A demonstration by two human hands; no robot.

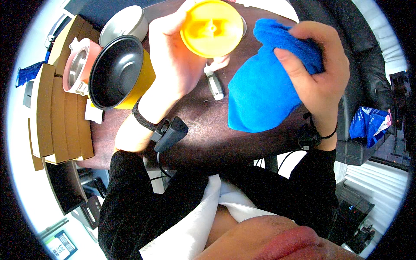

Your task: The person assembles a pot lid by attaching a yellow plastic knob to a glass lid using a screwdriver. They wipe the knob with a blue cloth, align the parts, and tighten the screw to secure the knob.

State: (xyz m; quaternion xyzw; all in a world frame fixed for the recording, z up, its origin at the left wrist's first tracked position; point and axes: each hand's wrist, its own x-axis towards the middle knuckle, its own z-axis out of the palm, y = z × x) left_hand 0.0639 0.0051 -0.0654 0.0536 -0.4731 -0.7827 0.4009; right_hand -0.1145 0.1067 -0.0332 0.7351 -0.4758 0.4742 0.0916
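My left hand [171,54] is closed on a round yellow disc, perhaps a lid [208,43], held up over the table with a small raised hub at its centre. Fingers of that hand are partly hidden behind the disc. To its right, my right hand [325,69] grips a bunched blue cloth [262,93], whose lower part hangs down over the tabletop. The cloth and disc are apart. Below the disc lies a small tool with a grey handle [214,86]; its upper end is partly covered by my left fingers.
On the left stand a bowl, black inside and yellow outside [115,73], a white bowl [125,28] and a pink container with a metal inside [78,69]. Cardboard boxes [65,117] line the dark table's [208,138] left edge. A black padded seat [368,73] adjoins its right side.
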